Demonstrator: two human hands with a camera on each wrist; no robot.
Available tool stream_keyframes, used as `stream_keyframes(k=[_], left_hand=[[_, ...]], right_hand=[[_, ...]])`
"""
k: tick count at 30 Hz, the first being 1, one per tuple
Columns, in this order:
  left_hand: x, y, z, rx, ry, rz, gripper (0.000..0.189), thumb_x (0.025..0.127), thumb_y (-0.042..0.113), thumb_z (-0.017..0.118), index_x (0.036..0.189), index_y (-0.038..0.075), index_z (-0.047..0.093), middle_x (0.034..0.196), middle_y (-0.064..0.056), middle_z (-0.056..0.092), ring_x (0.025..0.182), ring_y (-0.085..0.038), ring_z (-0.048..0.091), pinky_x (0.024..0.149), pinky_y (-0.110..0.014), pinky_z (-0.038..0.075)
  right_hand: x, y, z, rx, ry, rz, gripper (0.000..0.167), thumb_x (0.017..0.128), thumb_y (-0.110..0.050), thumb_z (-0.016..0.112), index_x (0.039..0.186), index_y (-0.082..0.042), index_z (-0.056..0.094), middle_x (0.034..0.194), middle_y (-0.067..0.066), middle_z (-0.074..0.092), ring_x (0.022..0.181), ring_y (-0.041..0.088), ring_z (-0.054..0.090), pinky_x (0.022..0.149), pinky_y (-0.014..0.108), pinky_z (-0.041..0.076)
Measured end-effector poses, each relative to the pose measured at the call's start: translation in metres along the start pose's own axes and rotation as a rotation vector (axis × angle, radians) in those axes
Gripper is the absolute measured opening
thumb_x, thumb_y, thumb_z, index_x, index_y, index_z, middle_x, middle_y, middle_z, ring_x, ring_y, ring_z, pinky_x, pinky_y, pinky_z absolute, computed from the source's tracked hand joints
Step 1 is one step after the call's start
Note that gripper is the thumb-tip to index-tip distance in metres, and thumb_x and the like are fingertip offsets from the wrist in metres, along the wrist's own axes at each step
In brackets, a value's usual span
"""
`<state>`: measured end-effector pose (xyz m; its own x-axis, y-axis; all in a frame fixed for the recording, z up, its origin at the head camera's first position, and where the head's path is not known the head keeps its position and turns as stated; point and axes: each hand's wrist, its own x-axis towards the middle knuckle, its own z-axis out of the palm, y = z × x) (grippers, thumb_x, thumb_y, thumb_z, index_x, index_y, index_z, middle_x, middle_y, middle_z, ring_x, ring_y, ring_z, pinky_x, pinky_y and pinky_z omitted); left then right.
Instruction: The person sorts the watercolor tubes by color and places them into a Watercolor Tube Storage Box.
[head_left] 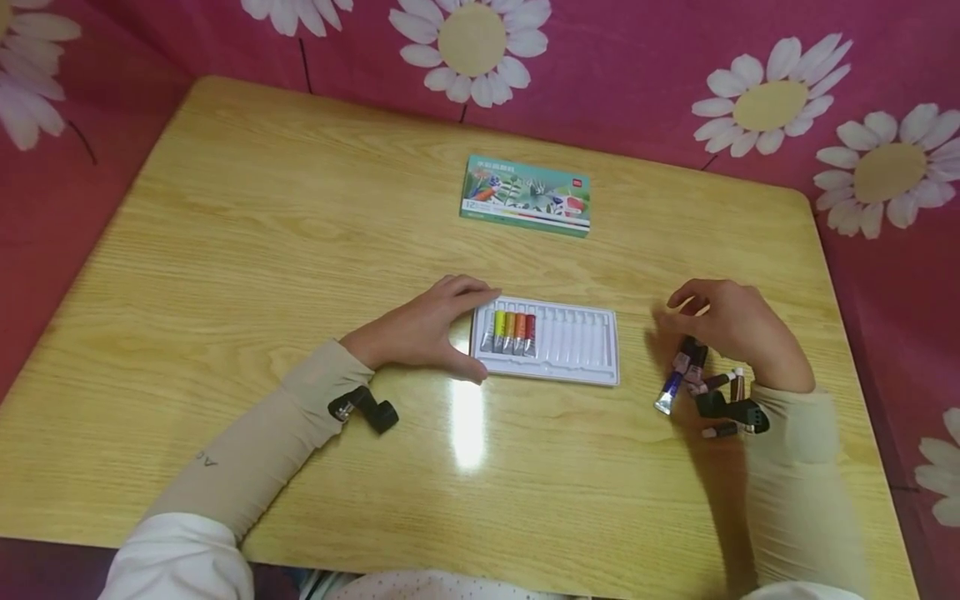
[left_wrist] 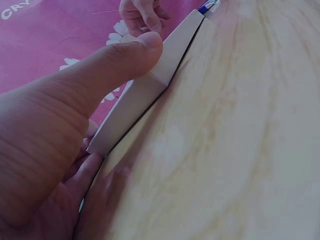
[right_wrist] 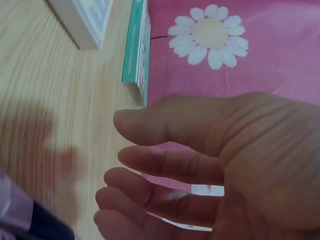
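Note:
A white plastic tray [head_left: 577,340] lies on the table with several paint tubes [head_left: 510,333], yellow to red, in its left slots; the right slots hold none. My left hand [head_left: 423,329] spans the tray's left end, thumb at the near corner and fingers at the far one. In the left wrist view the thumb [left_wrist: 130,55] lies against the tray's side wall [left_wrist: 132,107]. To the tray's right, my right hand [head_left: 738,329] hovers over loose paint tubes [head_left: 670,392], partly hiding them. Its fingers [right_wrist: 165,192] are loosely bent with nothing between them.
Behind the tray lies a green paint box [head_left: 525,196] with a printed plant picture. The wooden table [head_left: 262,208] runs back to a pink cloth [head_left: 607,75] with white daisies. Some loose tubes lie by the right wrist under its black camera [head_left: 731,410].

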<state>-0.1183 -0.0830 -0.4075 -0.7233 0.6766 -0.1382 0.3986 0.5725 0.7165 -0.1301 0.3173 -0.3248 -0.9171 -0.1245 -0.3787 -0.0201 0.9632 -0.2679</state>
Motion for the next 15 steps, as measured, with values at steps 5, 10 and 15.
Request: stream_keyframes(k=[5,10,15], left_hand=[[0.001,0.000,0.000,0.013,0.002,0.007,0.113,0.073,0.063,0.085,0.164,0.021,0.032,0.166,-0.004,0.033,0.154,-0.025,0.030,0.127,-0.048,0.033],[0.000,0.000,-0.001,0.011,0.004,0.011,0.113,0.073,0.062,0.086,0.164,0.020,0.032,0.166,-0.005,0.033,0.155,-0.025,0.029,0.128,-0.047,0.032],[0.000,0.000,0.000,0.008,0.002,0.010,0.115,0.073,0.063,0.086,0.164,0.021,0.031,0.166,-0.005,0.032,0.155,-0.025,0.029,0.128,-0.047,0.031]], right_hand=[[-0.006,0.012,-0.005,-0.014,-0.005,0.029,0.052,0.097,-0.052,0.066,0.122,-0.007,0.069,0.116,0.023,0.072,0.097,0.033,0.067,0.067,0.029,0.046],[-0.010,0.026,-0.012,0.011,-0.018,0.078,0.059,0.097,-0.053,0.065,0.127,-0.003,0.065,0.118,0.026,0.070,0.090,0.030,0.070,0.063,0.030,0.047],[-0.011,0.040,-0.018,0.047,-0.038,0.134,0.065,0.095,-0.058,0.065,0.128,-0.001,0.062,0.114,0.026,0.069,0.088,0.031,0.071,0.063,0.031,0.048]])
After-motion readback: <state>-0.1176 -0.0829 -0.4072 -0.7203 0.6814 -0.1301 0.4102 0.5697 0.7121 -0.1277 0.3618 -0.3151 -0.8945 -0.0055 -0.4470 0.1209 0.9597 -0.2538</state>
